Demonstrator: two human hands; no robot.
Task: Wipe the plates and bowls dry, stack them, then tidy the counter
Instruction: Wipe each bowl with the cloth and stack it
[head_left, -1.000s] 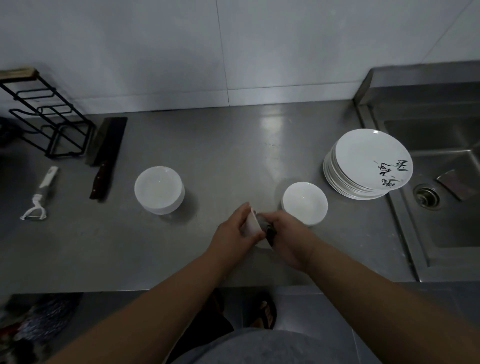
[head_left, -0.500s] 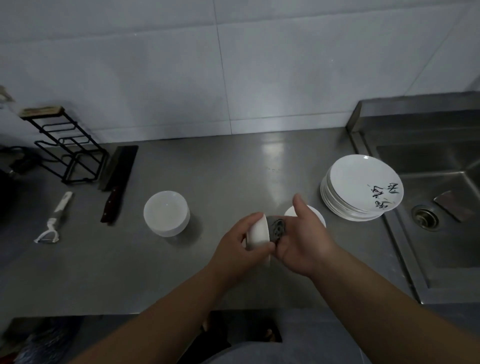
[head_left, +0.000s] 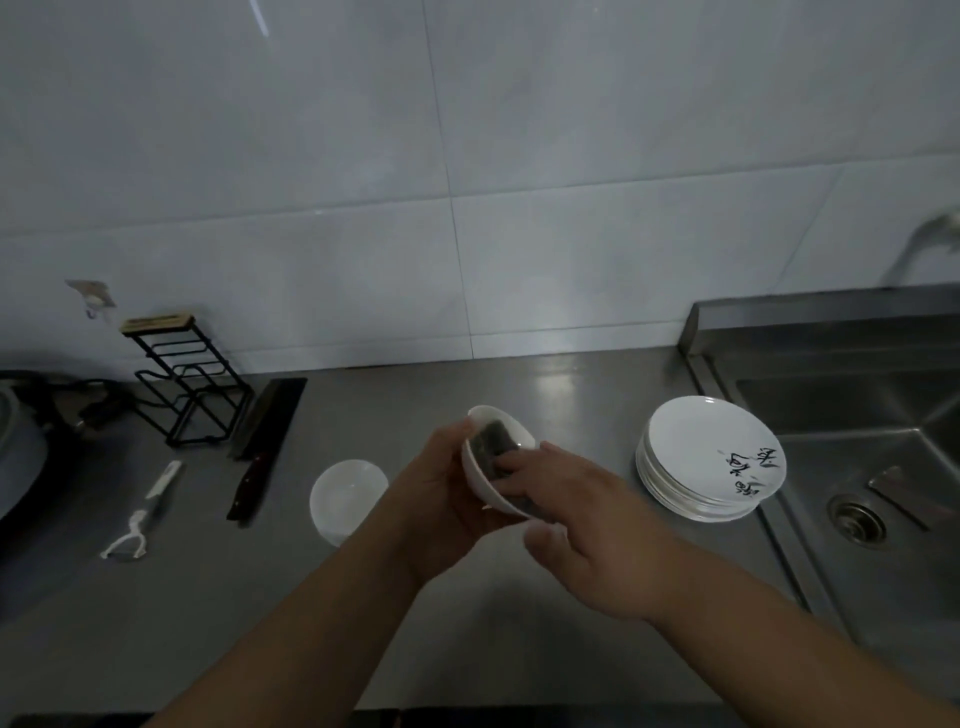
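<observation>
The steel counter (head_left: 519, 395) carries a stack of plates (head_left: 691, 441), white, with dark brush lettering on the top one. The sink (head_left: 857, 415) lies just right of the stack of plates. Far left of the stack, against the wall, stands a black wire rack (head_left: 182, 384), and a dark knife (head_left: 265, 441) lies flat just on the stack's side of it. The left hand (head_left: 436, 504), left of the stack, grips a white bowl (head_left: 498, 488) from outside, lifted off the counter and tilted toward the stack. The right hand (head_left: 587, 530) reaches in from the stack's side; its fingers curl over a dark cloth (head_left: 491, 449) and press it inside the bowl, thumb outside. Another white bowl (head_left: 345, 499) sits on the counter farther left of the stack, partly behind the left wrist. A white peeler (head_left: 137, 514) lies farthest left
</observation>
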